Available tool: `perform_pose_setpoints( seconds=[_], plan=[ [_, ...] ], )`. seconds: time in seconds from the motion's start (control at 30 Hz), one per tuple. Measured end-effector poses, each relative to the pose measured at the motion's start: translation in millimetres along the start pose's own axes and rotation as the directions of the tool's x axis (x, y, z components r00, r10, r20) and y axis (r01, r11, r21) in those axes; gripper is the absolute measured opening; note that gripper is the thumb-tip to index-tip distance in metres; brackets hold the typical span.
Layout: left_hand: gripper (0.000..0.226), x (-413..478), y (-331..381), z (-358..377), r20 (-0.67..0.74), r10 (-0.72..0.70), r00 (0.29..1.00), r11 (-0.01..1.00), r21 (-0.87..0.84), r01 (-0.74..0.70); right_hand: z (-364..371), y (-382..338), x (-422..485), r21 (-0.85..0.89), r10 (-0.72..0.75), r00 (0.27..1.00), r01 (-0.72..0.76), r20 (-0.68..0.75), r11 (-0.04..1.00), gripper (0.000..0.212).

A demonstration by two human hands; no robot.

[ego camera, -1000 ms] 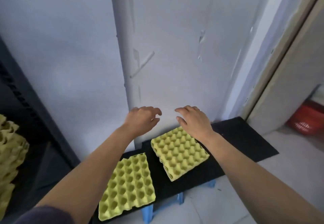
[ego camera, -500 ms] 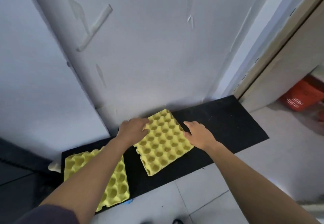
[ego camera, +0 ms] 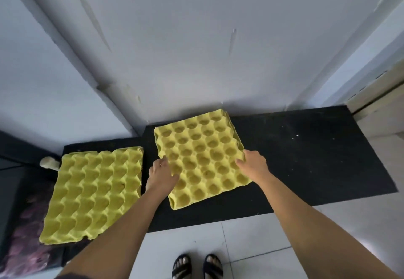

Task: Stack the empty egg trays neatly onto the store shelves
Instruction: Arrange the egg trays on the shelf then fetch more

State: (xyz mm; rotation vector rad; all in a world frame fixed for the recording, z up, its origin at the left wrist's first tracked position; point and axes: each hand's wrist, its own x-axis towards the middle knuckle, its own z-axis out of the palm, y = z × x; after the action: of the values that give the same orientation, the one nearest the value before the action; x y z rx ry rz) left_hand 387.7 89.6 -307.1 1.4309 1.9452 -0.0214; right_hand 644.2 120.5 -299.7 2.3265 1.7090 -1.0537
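Two yellow egg trays lie on a low black board (ego camera: 306,158) against the wall. The right egg tray (ego camera: 201,154) sits skewed in the middle of the board. My left hand (ego camera: 162,175) grips its left edge, thumb on top and fingers tucked under. My right hand (ego camera: 253,165) holds its right edge, thumb on the tray's top. The left egg tray (ego camera: 94,193) lies flat at the board's left end, untouched.
A grey wall (ego camera: 196,49) rises right behind the board. A dark shelf frame and a purple patterned surface (ego camera: 24,235) are at the far left. A door frame (ego camera: 376,97) stands at the right. My sandalled feet (ego camera: 196,265) are on the white tiled floor.
The view tilted down and closer. Both hands slid from the tray's far corners to its left and right edges and now take hold of it.
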Motion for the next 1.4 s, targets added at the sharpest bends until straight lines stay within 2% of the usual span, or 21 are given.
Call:
perform_pose_setpoints(
  seconds=[0.07, 0.13, 0.2, 0.33, 0.43, 0.57, 0.7, 0.83, 1.07, 1.23, 1.4],
  plan=[
    [0.083, 16, -7, 19, 0.007, -0.101, 0.995, 0.991, -0.092, 0.101, 17, 5, 20, 0.005, 0.058, 0.998, -0.058, -0.026, 0.998, 0.050],
    [0.087, 30, -15, 35, 0.056, -0.203, 0.978, 0.954, -0.212, 0.210, 32, 8, 32, 0.095, 0.131, 0.991, -0.132, 0.010, 0.987, 0.060],
    [0.080, 37, -23, 46, 0.100, -0.252, 0.963, 0.910, -0.314, 0.271, 43, 14, 42, 0.156, 0.172, 0.985, -0.172, 0.013, 0.973, 0.061],
    [0.058, 51, -36, 59, 0.095, -0.265, 0.960, 0.875, -0.395, 0.280, 47, 18, 56, 0.080, 0.222, 0.974, -0.218, -0.044, 0.973, 0.061],
    [0.058, 56, -38, 63, 0.149, -0.295, 0.944, 0.819, -0.470, 0.330, 48, 16, 66, 0.043, 0.244, 0.969, -0.242, -0.034, 0.969, 0.062],
    [0.064, 61, -40, 67, 0.137, -0.337, 0.932, 0.759, -0.546, 0.355, 53, 15, 73, 0.111, 0.264, 0.963, -0.257, -0.060, 0.960, 0.052],
    [0.051, 64, -41, 67, 0.111, -0.343, 0.933, 0.777, -0.524, 0.348, 55, 19, 71, 0.101, 0.228, 0.970, -0.219, -0.088, 0.971, 0.042],
    [0.052, 63, -44, 68, 0.110, -0.324, 0.940, 0.775, -0.539, 0.330, 50, 20, 70, 0.095, 0.186, 0.980, -0.178, -0.077, 0.979, 0.038],
    [0.061, 52, -41, 52, 0.133, -0.274, 0.953, 0.680, -0.673, 0.289, 38, 18, 56, 0.299, 0.148, 0.988, -0.130, -0.036, 0.945, 0.044],
    [0.059, 22, -22, 14, -0.010, -0.202, 0.979, 0.709, -0.691, 0.139, 7, -4, 16, 0.425, 0.119, 0.978, -0.036, -0.171, 0.904, 0.035],
    [0.061, -25, 6, -56, -0.154, -0.124, 0.980, 0.747, -0.664, -0.009, -48, -36, -39, 0.444, 0.097, 0.955, 0.039, -0.281, 0.895, 0.033]
  ],
)
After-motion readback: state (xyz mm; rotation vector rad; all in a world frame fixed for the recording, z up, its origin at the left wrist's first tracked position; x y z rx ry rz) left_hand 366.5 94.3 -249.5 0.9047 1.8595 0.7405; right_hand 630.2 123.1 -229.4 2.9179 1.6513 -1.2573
